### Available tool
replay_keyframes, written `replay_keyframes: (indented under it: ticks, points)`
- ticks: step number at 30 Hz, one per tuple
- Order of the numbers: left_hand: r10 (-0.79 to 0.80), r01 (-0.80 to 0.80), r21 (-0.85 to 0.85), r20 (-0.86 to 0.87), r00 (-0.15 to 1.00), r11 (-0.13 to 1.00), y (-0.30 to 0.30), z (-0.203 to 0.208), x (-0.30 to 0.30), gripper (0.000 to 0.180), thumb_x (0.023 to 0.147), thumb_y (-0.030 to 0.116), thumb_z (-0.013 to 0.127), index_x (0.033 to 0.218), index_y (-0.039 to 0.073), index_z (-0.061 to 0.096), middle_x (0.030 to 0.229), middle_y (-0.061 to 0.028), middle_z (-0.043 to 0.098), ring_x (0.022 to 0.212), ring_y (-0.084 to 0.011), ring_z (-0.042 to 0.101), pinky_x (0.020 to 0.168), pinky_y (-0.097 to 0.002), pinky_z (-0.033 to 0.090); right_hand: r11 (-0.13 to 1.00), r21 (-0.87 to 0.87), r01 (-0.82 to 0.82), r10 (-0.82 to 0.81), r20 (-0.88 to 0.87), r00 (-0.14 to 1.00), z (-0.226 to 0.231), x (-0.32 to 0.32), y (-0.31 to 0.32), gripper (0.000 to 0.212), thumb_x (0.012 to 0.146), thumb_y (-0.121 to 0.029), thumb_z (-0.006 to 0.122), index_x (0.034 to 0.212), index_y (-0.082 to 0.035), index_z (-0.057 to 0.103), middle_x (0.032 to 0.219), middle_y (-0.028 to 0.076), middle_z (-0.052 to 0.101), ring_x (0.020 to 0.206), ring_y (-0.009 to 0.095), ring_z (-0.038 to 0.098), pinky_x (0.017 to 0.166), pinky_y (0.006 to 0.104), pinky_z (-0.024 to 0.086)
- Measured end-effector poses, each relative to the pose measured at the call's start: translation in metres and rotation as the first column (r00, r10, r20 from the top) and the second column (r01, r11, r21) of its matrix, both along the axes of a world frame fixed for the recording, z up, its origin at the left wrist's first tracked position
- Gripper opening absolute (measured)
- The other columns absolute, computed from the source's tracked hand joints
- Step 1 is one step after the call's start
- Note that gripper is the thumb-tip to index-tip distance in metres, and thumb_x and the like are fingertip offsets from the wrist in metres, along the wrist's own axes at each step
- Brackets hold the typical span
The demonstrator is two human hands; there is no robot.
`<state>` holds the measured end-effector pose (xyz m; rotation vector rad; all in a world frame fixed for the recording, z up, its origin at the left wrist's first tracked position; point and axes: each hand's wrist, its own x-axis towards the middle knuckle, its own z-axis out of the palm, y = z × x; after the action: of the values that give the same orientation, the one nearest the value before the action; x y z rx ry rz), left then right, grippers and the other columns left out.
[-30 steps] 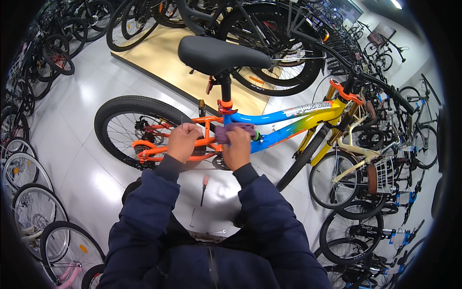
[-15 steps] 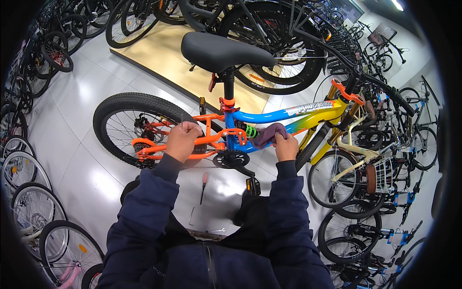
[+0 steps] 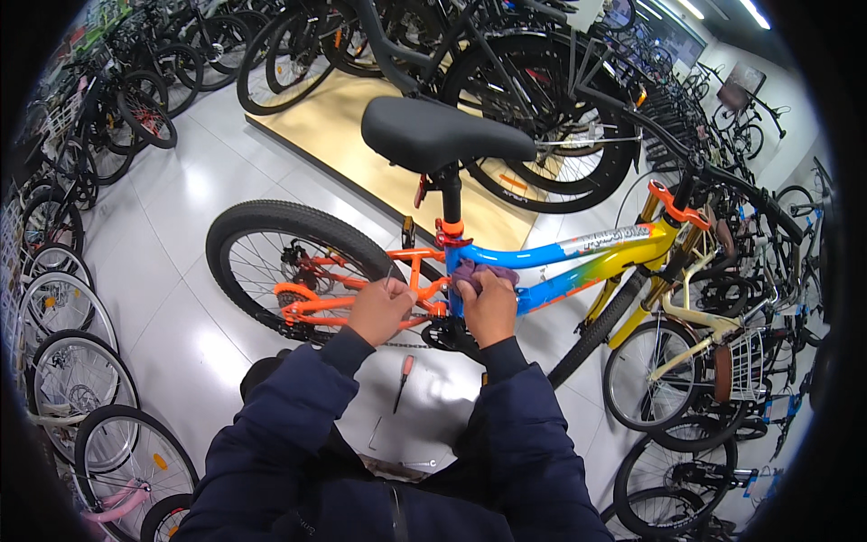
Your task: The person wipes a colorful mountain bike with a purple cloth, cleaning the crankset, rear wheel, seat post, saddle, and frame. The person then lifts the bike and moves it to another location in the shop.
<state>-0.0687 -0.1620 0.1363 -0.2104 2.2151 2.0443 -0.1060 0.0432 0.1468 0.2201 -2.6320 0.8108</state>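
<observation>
A child's bike with a blue-and-yellow frame (image 3: 551, 287) and an orange rear frame stands across in front of me. My right hand (image 3: 489, 307) is closed on a crumpled purple cloth (image 3: 471, 271), pressed to the frame just ahead of the blue seat tube. The cloth and fingers hide the shock spring there. My left hand (image 3: 381, 309) pinches a thin metal rod (image 3: 390, 275) that sticks up above the fingers, beside the orange rear frame (image 3: 418, 264). Its lower end is hidden. Above both hands is the black saddle (image 3: 442, 134).
A screwdriver with a pink handle (image 3: 404, 378), an L-shaped hex key (image 3: 375, 434) and a wrench (image 3: 419, 464) lie on the floor below the bike. Behind it, black bikes stand on a pale wooden platform (image 3: 339, 135). Bike rows line both sides; a cream bike (image 3: 686, 312) stands close at right.
My right hand has moved left with the cloth, from ahead of the green spring onto it by the seat tube. The left hand has come slightly nearer. The view has shifted.
</observation>
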Motion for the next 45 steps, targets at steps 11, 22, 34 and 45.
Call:
replay_keyframes:
  ticks: [11, 22, 34, 45]
  points:
    - [-0.151, 0.177, 0.366, -0.100, 0.984, 0.914, 0.017, -0.007, -0.003, 0.056, 0.095, 0.023, 0.066, 0.140, -0.003, 0.046, 0.110, -0.0078, 0.066, 0.091, -0.0103, 0.062, 0.080, -0.0254, 0.052, 0.870, -0.373, -0.322, 0.396, 0.140, 0.908, 0.013, 0.027, -0.015, 0.017, 0.083, -0.012, 0.074, 0.096, -0.001, 0.068, 0.090, 0.014, 0.070, 0.084, 0.030, 0.069, 0.074, 0.0353, 0.053]
    - [0.033, -0.052, 0.762, 0.040, 0.999, 0.645, 0.024, 0.008, -0.014, 0.032, 0.100, 0.016, 0.058, 0.130, 0.008, 0.052, 0.086, -0.0006, 0.057, 0.059, -0.0061, 0.047, 0.043, -0.0216, 0.034, 0.791, -0.582, -0.186, 0.459, 0.365, 0.810, 0.016, 0.051, -0.022, 0.038, 0.092, -0.008, 0.070, 0.124, 0.005, 0.054, 0.116, 0.013, 0.065, 0.106, 0.018, 0.065, 0.086, 0.0293, 0.054]
    - [0.230, -0.137, 0.730, -0.028, 0.973, 0.670, 0.032, -0.003, -0.025, 0.040, 0.093, 0.006, 0.056, 0.132, -0.001, 0.048, 0.112, -0.0101, 0.062, 0.096, -0.0166, 0.065, 0.082, -0.0294, 0.054, 0.809, -0.518, -0.278, 0.511, 0.386, 0.768, 0.025, 0.040, 0.007, 0.022, 0.093, -0.015, 0.066, 0.109, 0.000, 0.067, 0.081, 0.011, 0.071, 0.070, 0.017, 0.069, 0.065, 0.0297, 0.054]
    - [-0.016, 0.191, 0.557, -0.303, 0.953, 0.808, 0.040, 0.009, -0.025, 0.041, 0.083, -0.007, 0.057, 0.124, -0.006, 0.055, 0.117, -0.0109, 0.060, 0.102, -0.0152, 0.062, 0.088, -0.0300, 0.052, 0.815, -0.560, 0.149, 0.053, 0.328, 0.943, 0.057, 0.024, 0.081, 0.018, 0.089, -0.012, 0.068, 0.093, 0.005, 0.069, 0.076, 0.007, 0.068, 0.055, 0.013, 0.062, 0.054, 0.0270, 0.051]
